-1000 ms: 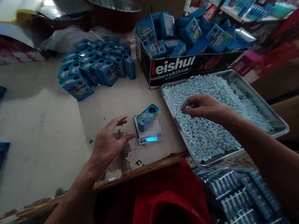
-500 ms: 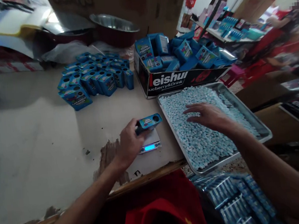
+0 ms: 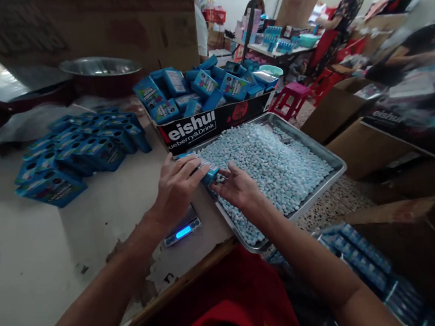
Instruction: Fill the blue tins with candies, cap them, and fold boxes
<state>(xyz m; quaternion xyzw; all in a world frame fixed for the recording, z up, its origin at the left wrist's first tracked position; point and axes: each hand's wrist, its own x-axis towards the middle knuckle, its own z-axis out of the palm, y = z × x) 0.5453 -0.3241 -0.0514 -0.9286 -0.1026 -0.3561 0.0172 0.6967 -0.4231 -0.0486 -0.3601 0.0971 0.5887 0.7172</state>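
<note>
My left hand (image 3: 176, 189) is wrapped round a small blue box (image 3: 207, 170), holding it above the near left edge of a metal tray (image 3: 331, 159) of pale blue candies (image 3: 271, 163). My right hand (image 3: 237, 187) lies over the candies right beside the box, fingers curled at its end; what they pinch is hidden. Below my left wrist a small scale (image 3: 182, 227) with a lit blue display sits on the table, nothing on it.
Several blue boxes (image 3: 83, 152) stand grouped on the table at left. A black carton (image 3: 206, 121) full of blue boxes stands behind the tray. A metal bowl (image 3: 101, 71) sits at the back. Cardboard boxes (image 3: 363, 135), a pink stool (image 3: 291, 95) and people at work fill the right side.
My left hand took the blue box off the scale and carried it right to the tray edge. My right hand moved left across the candies to meet it. The view swung right.
</note>
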